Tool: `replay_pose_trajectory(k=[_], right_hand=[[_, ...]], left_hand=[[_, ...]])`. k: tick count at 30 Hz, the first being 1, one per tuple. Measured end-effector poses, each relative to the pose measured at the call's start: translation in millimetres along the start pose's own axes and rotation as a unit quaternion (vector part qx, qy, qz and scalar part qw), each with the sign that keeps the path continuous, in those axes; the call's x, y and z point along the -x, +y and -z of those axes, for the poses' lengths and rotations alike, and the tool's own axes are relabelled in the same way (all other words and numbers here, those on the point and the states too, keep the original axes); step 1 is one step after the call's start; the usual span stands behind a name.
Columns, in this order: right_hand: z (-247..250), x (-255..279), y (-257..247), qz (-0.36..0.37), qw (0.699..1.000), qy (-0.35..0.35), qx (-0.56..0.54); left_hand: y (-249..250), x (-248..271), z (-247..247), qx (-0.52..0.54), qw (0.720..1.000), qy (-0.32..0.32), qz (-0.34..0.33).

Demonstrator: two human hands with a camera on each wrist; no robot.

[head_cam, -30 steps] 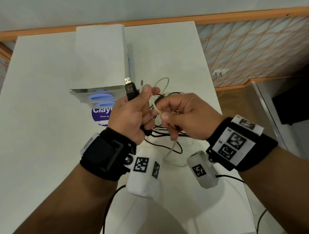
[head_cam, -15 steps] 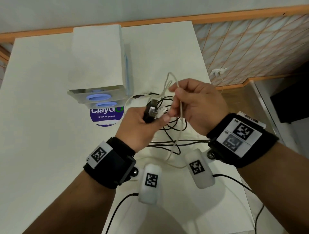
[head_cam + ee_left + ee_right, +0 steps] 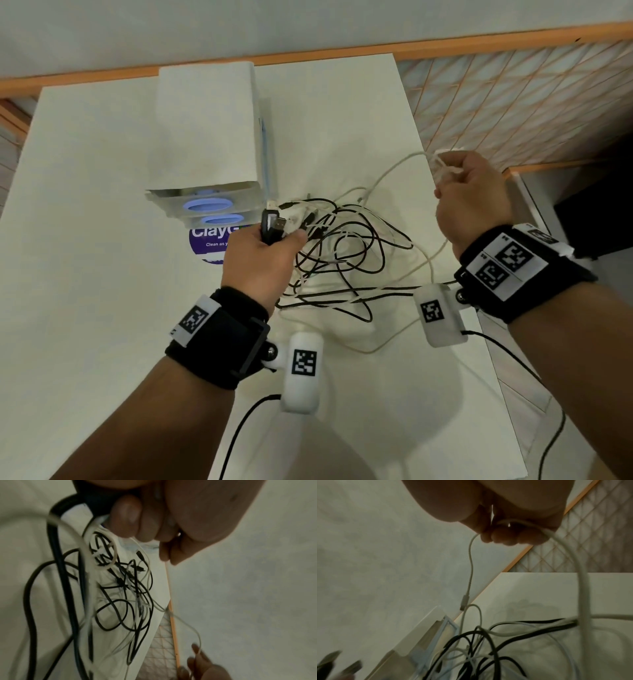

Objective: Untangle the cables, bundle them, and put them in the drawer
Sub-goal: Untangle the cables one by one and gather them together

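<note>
Left hand (image 3: 260,260) nearest, fingers curled round the black plugs (image 3: 272,228), tips pointing up and away, likely anchoring those ends. Tangle (image 3: 342,260) of black and white cables lies loose on the table (image 3: 85,240) between the hands. Right hand (image 3: 472,195), raised farther right, fingers closed on the white cable (image 3: 387,174), probably drawing it out of the knot; it runs left-right back into the pile. Drawer unit (image 3: 205,130) stands behind, apparently shut.

Cables (image 3: 342,260) on table (image 3: 85,240), right of drawer unit (image 3: 205,137)
</note>
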State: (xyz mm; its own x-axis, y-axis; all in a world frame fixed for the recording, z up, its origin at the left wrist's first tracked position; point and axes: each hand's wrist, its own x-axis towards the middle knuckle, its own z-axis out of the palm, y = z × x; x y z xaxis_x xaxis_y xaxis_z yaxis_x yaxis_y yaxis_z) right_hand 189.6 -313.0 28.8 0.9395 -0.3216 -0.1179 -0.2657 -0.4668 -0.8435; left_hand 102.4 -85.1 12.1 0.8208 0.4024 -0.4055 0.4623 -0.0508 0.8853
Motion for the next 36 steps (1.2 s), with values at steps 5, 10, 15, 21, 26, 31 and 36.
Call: replay_pose_trajectory(k=[5,10,15,21,26,31,36], right_hand=[[1.7,-3.3,-1.9,-0.033,0.979,-0.018,0.199],[-14.1,46.0,-29.5,0.191,0.951,-0.175,0.17],[-46.9,85.2,-47.8,0.175,0.909,-0.366,0.092],[-72.8,92.2,-41.9,0.101,0.907,-0.39,0.123],[-78.3,84.0,-47.1,-0.04,0.919,-0.322,-0.226],[-60.8,72.2,-53.5,-0.076,0.874,-0.343,-0.334],[-47.9,83.0,-46.9,0.044,0.886,-0.449,-0.109]], left_hand=[[6.2,0.0,9.2,0.181,0.982,0.032,0.04],[21.2,6.6,19.3,0.315,0.945,-0.083,-0.018],[34.2,11.1,25.3,0.319,0.932,-0.162,-0.05],[32.1,11.6,34.2,0.316,0.908,-0.267,-0.072],[24.2,11.9,20.5,0.158,0.964,-0.2,-0.07],[22.9,5.0,13.7,0.158,0.985,-0.063,-0.014],[38.3,3.7,9.2,0.199,0.963,-0.178,0.045]])
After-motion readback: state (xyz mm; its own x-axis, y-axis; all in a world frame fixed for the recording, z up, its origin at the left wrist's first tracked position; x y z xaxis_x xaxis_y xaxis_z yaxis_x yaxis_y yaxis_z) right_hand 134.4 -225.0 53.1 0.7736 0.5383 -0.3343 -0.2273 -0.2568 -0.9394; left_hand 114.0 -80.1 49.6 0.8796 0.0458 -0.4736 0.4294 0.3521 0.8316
